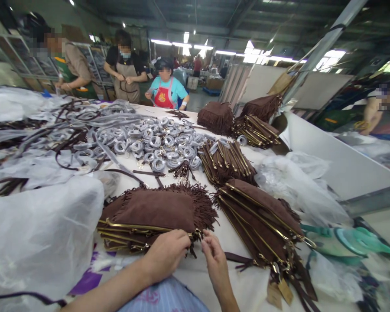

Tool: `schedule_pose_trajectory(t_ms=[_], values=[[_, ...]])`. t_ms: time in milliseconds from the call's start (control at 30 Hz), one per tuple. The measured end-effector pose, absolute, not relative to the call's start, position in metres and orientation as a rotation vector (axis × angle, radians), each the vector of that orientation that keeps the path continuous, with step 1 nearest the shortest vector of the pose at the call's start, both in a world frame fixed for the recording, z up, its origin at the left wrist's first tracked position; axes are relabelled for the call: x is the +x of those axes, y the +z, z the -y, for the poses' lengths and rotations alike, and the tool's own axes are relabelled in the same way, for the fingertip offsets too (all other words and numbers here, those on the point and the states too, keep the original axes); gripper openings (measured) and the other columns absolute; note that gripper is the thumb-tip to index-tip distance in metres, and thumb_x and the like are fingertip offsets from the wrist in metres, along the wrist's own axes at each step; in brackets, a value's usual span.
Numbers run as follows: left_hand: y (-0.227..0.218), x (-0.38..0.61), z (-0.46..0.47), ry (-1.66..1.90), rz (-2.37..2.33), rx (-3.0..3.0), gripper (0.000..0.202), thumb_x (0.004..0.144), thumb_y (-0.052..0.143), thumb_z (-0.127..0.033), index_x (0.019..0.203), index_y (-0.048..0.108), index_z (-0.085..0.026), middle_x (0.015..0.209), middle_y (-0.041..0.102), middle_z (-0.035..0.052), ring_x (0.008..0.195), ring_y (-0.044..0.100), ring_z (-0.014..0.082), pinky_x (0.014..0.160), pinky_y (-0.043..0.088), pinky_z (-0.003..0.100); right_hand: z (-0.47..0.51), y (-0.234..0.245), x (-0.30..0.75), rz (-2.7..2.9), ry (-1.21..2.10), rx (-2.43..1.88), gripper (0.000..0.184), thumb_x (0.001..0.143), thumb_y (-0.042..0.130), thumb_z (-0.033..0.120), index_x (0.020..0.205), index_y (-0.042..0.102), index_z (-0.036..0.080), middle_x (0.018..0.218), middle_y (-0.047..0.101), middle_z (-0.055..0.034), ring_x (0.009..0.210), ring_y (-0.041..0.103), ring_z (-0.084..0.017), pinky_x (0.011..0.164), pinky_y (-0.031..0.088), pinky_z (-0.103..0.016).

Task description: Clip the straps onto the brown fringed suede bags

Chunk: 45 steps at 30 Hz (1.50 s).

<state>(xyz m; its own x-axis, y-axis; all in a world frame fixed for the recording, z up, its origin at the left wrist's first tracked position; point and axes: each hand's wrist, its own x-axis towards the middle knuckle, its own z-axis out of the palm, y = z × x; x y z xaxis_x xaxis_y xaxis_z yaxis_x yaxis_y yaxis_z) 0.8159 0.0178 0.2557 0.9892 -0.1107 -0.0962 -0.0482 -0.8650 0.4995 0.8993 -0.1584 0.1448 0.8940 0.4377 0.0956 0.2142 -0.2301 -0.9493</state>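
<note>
A stack of brown suede fringed bags (156, 212) with gold zippers lies on the table in front of me. My left hand (167, 253) is closed on the near edge of the stack, by the zipper end. My right hand (216, 258) is beside it, fingers pinched at the zipper end's small tassel (198, 236). A second slanted stack of the same bags (263, 216) lies just to the right, with paper tags (281, 292) hanging from it.
White plastic sheeting (39, 234) covers the left. Wrapped strap coils (162, 145) and loose brown straps (68, 143) fill the table's middle. More bag stacks (225, 160) lie further back. Teal plastic items (351, 240) sit at right. Several people work at the far end.
</note>
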Motion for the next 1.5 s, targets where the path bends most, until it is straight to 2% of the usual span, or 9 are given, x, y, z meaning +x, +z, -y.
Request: schedule_pose_trajectory(t_ms=[100, 233, 400, 633, 833, 967, 1100, 1233, 1500], values=[[0.252, 0.831, -0.015, -0.008, 0.346, 2.871, 0.021, 0.089, 0.059, -0.024, 0.109, 0.059, -0.021, 0.122, 0.058, 0.009, 0.103, 0.052, 0.0258, 0.084, 0.04, 0.037, 0.15, 0.133, 0.912, 0.703, 0.244, -1.833, 0.021, 0.093, 0.052, 0.036, 0.087, 0.065, 0.021, 0.132, 0.058, -0.0125, 0.123, 0.053, -0.025, 0.102, 0.043, -0.037], [0.229, 0.843, -0.022, 0.057, 0.512, 2.991, 0.008, 0.092, 0.055, -0.024, 0.092, 0.062, -0.019, 0.114, 0.059, 0.0086, 0.101, 0.051, 0.0245, 0.08, 0.036, 0.038, 0.146, 0.128, 0.911, 1.009, 0.165, -1.914, 0.023, 0.096, 0.042, 0.02, 0.106, 0.063, 0.022, 0.118, 0.065, -0.0105, 0.108, 0.062, -0.02, 0.09, 0.049, -0.031], [0.213, 0.841, -0.033, 0.124, 0.487, 2.928, 0.012, 0.093, 0.056, -0.026, 0.086, 0.064, -0.021, 0.116, 0.058, 0.0058, 0.105, 0.049, 0.023, 0.081, 0.033, 0.037, 0.155, 0.145, 0.907, 1.003, 0.036, -2.027, 0.019, 0.096, 0.045, 0.021, 0.087, 0.061, 0.022, 0.092, 0.066, -0.0059, 0.086, 0.062, -0.019, 0.076, 0.047, -0.028], [0.253, 0.826, -0.023, 0.097, 0.243, 2.731, 0.01, 0.087, 0.059, -0.018, 0.077, 0.063, -0.019, 0.108, 0.059, 0.005, 0.098, 0.051, 0.0213, 0.08, 0.036, 0.034, 0.16, 0.205, 0.912, 0.748, 0.551, -1.69, 0.025, 0.093, 0.054, 0.034, 0.072, 0.054, 0.021, 0.07, 0.054, 0.0012, 0.067, 0.052, -0.015, 0.06, 0.042, -0.024], [0.303, 0.796, -0.025, -0.033, -0.302, 2.332, 0.033, 0.095, 0.04, -0.025, 0.065, 0.052, -0.018, 0.071, 0.057, 0.0011, 0.069, 0.053, 0.0138, 0.063, 0.036, 0.026, 0.131, 0.24, 0.88, 1.123, 0.277, -1.605, 0.016, 0.095, 0.051, 0.021, 0.081, 0.058, 0.021, 0.084, 0.064, -0.0019, 0.078, 0.058, -0.015, 0.07, 0.045, -0.025], [0.313, 0.784, -0.039, -0.094, -0.537, 2.12, 0.018, 0.089, 0.05, -0.032, 0.077, 0.051, -0.02, 0.062, 0.058, -0.0031, 0.059, 0.053, 0.0134, 0.056, 0.034, 0.024, 0.108, 0.241, 0.856, 1.473, -0.027, -1.69, 0.019, 0.098, 0.046, 0.019, 0.088, 0.062, 0.021, 0.082, 0.067, -0.0044, 0.073, 0.057, -0.017, 0.061, 0.042, -0.026], [0.305, 0.776, -0.047, -0.158, -0.53, 1.935, 0.009, 0.077, 0.056, -0.021, 0.083, 0.048, -0.021, 0.062, 0.058, -0.0059, 0.058, 0.055, 0.0129, 0.052, 0.035, 0.021, 0.101, 0.233, 0.849, 1.57, -0.083, -1.746, 0.025, 0.099, 0.043, 0.022, 0.082, 0.061, 0.022, 0.072, 0.064, -0.0031, 0.066, 0.056, -0.017, 0.055, 0.039, -0.027], [0.295, 0.767, -0.042, -0.175, -0.558, 2.034, 0.011, 0.075, 0.052, -0.014, 0.083, 0.053, -0.02, 0.063, 0.058, -0.0052, 0.061, 0.054, 0.0133, 0.056, 0.035, 0.022, 0.107, 0.226, 0.849, 1.59, 0.041, -1.754, 0.025, 0.098, 0.046, 0.025, 0.077, 0.059, 0.023, 0.071, 0.064, -0.0027, 0.065, 0.057, -0.017, 0.055, 0.041, -0.028], [0.26, 0.761, -0.032, -0.047, -0.572, 1.968, 0.015, 0.071, 0.048, -0.012, 0.076, 0.061, -0.019, 0.068, 0.061, -0.0018, 0.066, 0.055, 0.014, 0.06, 0.037, 0.023, 0.127, 0.219, 0.847, 1.388, 0.29, -1.703, 0.014, 0.095, 0.049, 0.018, 0.088, 0.06, 0.024, 0.106, 0.068, -0.0053, 0.096, 0.063, -0.018, 0.082, 0.05, -0.027]])
